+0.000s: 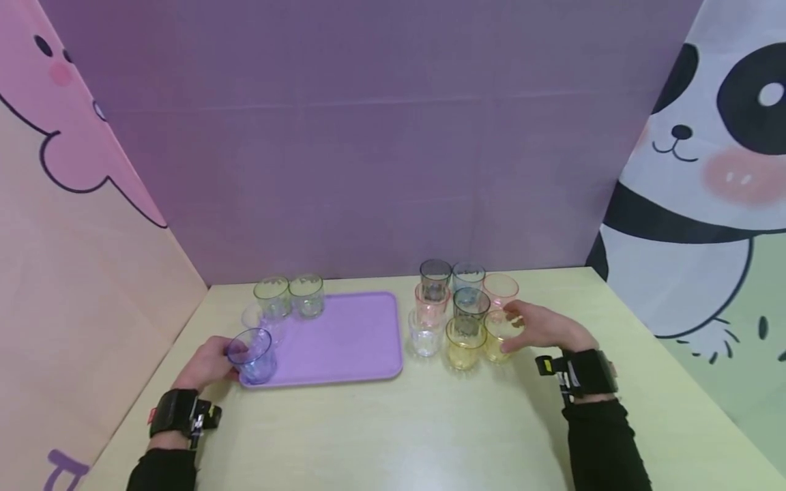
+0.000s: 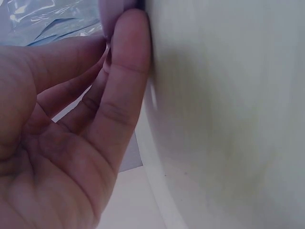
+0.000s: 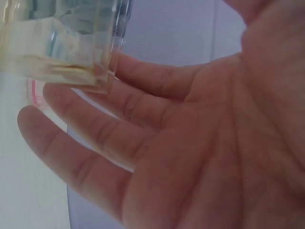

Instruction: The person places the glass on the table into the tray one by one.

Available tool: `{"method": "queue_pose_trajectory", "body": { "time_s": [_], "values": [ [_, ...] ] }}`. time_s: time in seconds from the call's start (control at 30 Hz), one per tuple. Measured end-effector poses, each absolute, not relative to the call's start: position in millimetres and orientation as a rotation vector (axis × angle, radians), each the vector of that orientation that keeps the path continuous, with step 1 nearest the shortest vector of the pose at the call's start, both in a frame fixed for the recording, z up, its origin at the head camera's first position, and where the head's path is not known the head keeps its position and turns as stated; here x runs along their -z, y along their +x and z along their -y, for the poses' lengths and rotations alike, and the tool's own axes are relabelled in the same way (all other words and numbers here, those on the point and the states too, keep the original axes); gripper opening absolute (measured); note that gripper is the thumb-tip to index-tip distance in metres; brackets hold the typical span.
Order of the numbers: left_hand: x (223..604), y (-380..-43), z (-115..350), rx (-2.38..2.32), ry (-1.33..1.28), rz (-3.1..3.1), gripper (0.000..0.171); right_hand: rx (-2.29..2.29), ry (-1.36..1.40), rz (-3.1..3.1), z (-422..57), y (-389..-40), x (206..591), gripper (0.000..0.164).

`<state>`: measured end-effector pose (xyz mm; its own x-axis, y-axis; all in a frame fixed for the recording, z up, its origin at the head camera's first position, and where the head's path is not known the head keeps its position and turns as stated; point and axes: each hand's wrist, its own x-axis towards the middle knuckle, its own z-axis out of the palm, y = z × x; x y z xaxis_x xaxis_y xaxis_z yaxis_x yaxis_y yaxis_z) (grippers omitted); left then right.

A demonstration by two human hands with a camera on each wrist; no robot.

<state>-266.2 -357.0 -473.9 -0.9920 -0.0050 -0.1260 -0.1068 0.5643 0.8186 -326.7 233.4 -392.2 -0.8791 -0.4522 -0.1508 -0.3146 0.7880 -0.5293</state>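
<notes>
My left hand [image 1: 205, 365] is at the front left corner of a purple tray [image 1: 350, 341]. In the left wrist view, its thumb and finger pinch the tray's purple edge [image 2: 113, 16] close over the table. A blue glass [image 1: 254, 361] stands on that corner and overlaps my fingertips in the head view. On the right, my right hand [image 1: 546, 327] reaches around the near right yellow glass [image 1: 500, 334], thumb in front and fingers behind. The right wrist view shows those fingers nearly straight beside the glass [image 3: 66, 52].
Two greenish glasses [image 1: 307, 296] and a clear glass [image 1: 273, 327] stand at the tray's left side. Right of the tray, several glasses in grey, pink, blue, clear and yellow [image 1: 464, 344] crowd together. A purple wall [image 1: 368, 170] rises behind the table [image 1: 393, 429].
</notes>
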Motion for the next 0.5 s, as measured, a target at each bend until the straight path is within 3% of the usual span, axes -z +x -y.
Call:
{"method": "queue_pose_trajectory", "body": {
  "time_s": [0.5],
  "values": [
    [473.0,-266.8,357.1,-1.389,-0.090,-2.683,0.023,0.787,-0.506,-2.702,-231.6,-331.9,401.1,0.075]
  ]
}}
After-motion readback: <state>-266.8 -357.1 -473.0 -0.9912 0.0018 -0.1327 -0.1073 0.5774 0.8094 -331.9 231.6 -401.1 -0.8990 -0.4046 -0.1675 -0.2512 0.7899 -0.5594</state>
